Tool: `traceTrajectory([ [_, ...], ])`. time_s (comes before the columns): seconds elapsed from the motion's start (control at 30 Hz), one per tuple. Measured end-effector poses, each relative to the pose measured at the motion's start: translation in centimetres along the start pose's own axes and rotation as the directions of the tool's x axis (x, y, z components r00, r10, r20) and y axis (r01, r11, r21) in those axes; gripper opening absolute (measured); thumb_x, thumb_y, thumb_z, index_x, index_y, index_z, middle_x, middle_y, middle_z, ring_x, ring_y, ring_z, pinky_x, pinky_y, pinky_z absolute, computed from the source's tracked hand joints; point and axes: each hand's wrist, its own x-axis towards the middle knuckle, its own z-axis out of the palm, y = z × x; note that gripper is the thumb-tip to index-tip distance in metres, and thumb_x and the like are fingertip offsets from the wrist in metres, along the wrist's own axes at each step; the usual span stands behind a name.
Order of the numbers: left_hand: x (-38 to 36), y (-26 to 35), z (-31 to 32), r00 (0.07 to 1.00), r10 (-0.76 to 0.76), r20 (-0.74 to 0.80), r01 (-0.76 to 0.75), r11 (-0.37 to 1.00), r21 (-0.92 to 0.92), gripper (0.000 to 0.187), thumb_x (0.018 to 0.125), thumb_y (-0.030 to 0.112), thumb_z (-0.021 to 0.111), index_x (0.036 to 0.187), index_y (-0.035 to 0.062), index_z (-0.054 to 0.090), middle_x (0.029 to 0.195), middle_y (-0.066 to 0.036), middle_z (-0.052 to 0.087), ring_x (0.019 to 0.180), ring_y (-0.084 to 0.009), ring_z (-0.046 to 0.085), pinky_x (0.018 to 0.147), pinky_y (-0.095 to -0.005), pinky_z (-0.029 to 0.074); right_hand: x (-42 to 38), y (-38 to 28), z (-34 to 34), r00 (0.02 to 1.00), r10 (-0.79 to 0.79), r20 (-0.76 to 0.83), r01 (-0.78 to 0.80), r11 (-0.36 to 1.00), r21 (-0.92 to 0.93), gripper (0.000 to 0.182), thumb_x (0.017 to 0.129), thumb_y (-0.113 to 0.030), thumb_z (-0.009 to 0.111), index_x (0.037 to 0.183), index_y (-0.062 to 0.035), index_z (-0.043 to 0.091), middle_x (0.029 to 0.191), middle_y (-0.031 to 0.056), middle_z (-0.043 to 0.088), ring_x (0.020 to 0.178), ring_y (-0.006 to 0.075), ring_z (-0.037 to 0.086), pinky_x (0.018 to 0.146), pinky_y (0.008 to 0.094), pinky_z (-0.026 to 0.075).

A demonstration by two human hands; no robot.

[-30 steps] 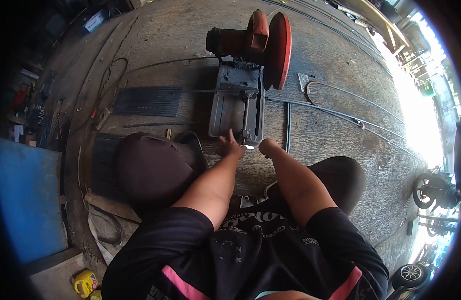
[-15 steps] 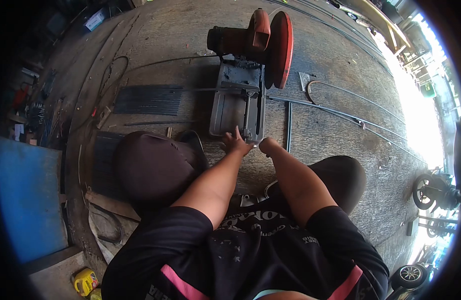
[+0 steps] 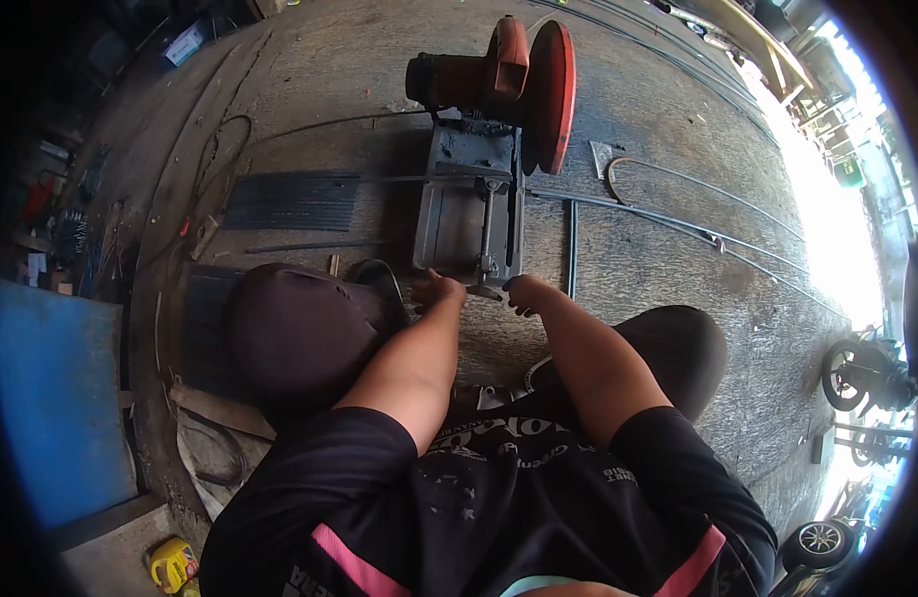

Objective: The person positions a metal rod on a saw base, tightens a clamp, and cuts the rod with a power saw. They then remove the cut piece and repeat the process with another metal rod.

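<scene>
A red chop saw (image 3: pixel 479 78) with a round red blade guard (image 3: pixel 551 99) stands on the floor before me. Its grey metal base (image 3: pixel 444 224) carries a clamp with a long screw (image 3: pixel 487 234), and a crank handle (image 3: pixel 487 293) sits at the near end. My left hand (image 3: pixel 439 290) is at the base's front left corner, left of the crank, fingers apart and slightly bent. Just right of the crank, my right hand (image 3: pixel 528 296) hangs with its fingers loosely curved and apart. Long thin metal bars (image 3: pixel 638 211) run out from the clamp to the right.
A row of dark cut bars (image 3: pixel 292 202) lies left of the saw. One short bar (image 3: pixel 572 249) lies on the right, close to my right hand. A power cable (image 3: pixel 309 126) trails left. A blue panel (image 3: pixel 56 398) and a yellow container (image 3: pixel 172 565) are at lower left.
My left hand has drawn back left and down from the crank to the base corner. My right hand has shifted slightly left, its fingers now showing below. The crank handle has turned.
</scene>
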Motion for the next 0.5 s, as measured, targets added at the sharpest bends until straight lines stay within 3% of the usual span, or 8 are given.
traceTrajectory([
  [0.07, -0.6, 0.6, -0.3, 1.000, -0.022, 0.022, 0.020, 0.997, 0.075, 0.058, 0.083, 0.044, 0.055, 0.132, 0.0184, 0.039, 0.137, -0.018, 0.031, 0.124, -0.0362, 0.034, 0.103, -0.0516, 0.029, -2.1, -0.5, 0.1, 0.999, 0.005, -0.046, 0.003, 0.986, 0.165, 0.026, 0.092, -0.015, 0.047, 0.115, -0.0126, 0.059, 0.116, 0.0130, 0.060, 0.096, 0.0232, 0.064, 0.076, 0.0377, 0.054],
  [0.1, -0.8, 0.8, -0.3, 0.999, 0.042, 0.031, -0.045, 0.990, 0.135, 0.062, 0.081, 0.046, 0.056, 0.133, 0.0177, 0.038, 0.137, -0.020, 0.031, 0.124, -0.0377, 0.034, 0.103, -0.0528, 0.030, -2.5, -0.1, -0.1, 0.969, -0.245, 0.008, 0.229, 0.914, 0.336, 0.026, 0.090, -0.016, 0.051, 0.115, -0.0140, 0.060, 0.113, 0.0114, 0.061, 0.096, 0.0225, 0.064, 0.079, 0.0350, 0.053],
  [0.13, -0.9, 1.0, -0.4, 0.994, 0.105, 0.044, -0.111, 0.975, 0.193, 0.066, 0.080, 0.048, 0.057, 0.134, 0.0171, 0.037, 0.136, -0.022, 0.031, 0.124, -0.0393, 0.034, 0.102, -0.0539, 0.031, -2.6, -0.1, -0.6, 0.811, -0.583, 0.055, 0.584, 0.798, -0.150, 0.026, 0.087, -0.018, 0.057, 0.113, -0.0147, 0.061, 0.113, 0.0092, 0.061, 0.096, 0.0215, 0.063, 0.081, 0.0316, 0.052],
  [0.17, -0.9, 1.2, -0.6, 0.994, 0.105, 0.043, -0.111, 0.975, 0.190, 0.066, 0.080, 0.048, 0.057, 0.134, 0.0171, 0.037, 0.136, -0.022, 0.031, 0.124, -0.0393, 0.034, 0.102, -0.0539, 0.031, -2.8, -0.1, -1.1, 0.538, -0.838, 0.095, 0.709, 0.388, -0.589, 0.027, 0.084, -0.020, 0.063, 0.111, -0.0155, 0.063, 0.113, 0.0070, 0.061, 0.095, 0.0206, 0.063, 0.083, 0.0282, 0.050],
  [0.37, -3.0, 1.1, -2.0, 0.915, 0.319, 0.249, -0.336, 0.941, 0.031, 0.073, 0.077, 0.052, 0.057, 0.137, 0.0177, 0.034, 0.138, -0.024, 0.030, 0.125, -0.0441, 0.032, 0.102, -0.0548, 0.030, 0.0, 0.6, -1.9, 0.906, -0.420, -0.049, 0.195, 0.519, -0.832, 0.018, 0.085, -0.021, 0.059, 0.102, -0.0140, 0.063, 0.100, 0.0005, 0.066, 0.086, 0.0179, 0.065, 0.070, 0.0301, 0.053],
  [0.43, -3.9, 0.3, -1.9, 0.852, 0.372, 0.368, -0.506, 0.766, 0.396, 0.074, 0.080, 0.055, 0.052, 0.139, 0.0147, 0.033, 0.138, -0.025, 0.032, 0.126, -0.0461, 0.031, 0.103, -0.0535, 0.029, 4.3, 2.7, -1.8, 0.973, -0.229, 0.007, 0.161, 0.664, -0.730, 0.017, 0.089, -0.016, 0.051, 0.102, -0.0103, 0.061, 0.094, 0.0015, 0.068, 0.072, 0.0191, 0.067, 0.056, 0.0363, 0.054],
  [0.47, -3.2, 0.1, -1.7, 0.854, 0.368, 0.367, -0.502, 0.768, 0.398, 0.074, 0.080, 0.055, 0.052, 0.139, 0.0147, 0.033, 0.138, -0.025, 0.032, 0.126, -0.0461, 0.031, 0.103, -0.0535, 0.029, 4.2, 2.3, -1.6, 0.973, -0.230, 0.012, 0.166, 0.663, -0.730, 0.017, 0.089, -0.016, 0.051, 0.102, -0.0103, 0.061, 0.094, 0.0015, 0.068, 0.072, 0.0191, 0.067, 0.056, 0.0363, 0.054],
  [0.5, -1.8, -0.1, -0.9, 0.975, 0.175, 0.135, -0.192, 0.973, 0.124, 0.074, 0.081, 0.054, 0.051, 0.139, 0.0134, 0.032, 0.139, -0.025, 0.032, 0.127, -0.0459, 0.030, 0.104, -0.0528, 0.029, 3.8, 1.8, -1.4, 0.985, -0.172, -0.029, 0.129, 0.827, -0.547, 0.017, 0.089, -0.015, 0.050, 0.102, -0.0092, 0.060, 0.096, 0.0029, 0.067, 0.074, 0.0201, 0.067, 0.055, 0.0365, 0.054],
])
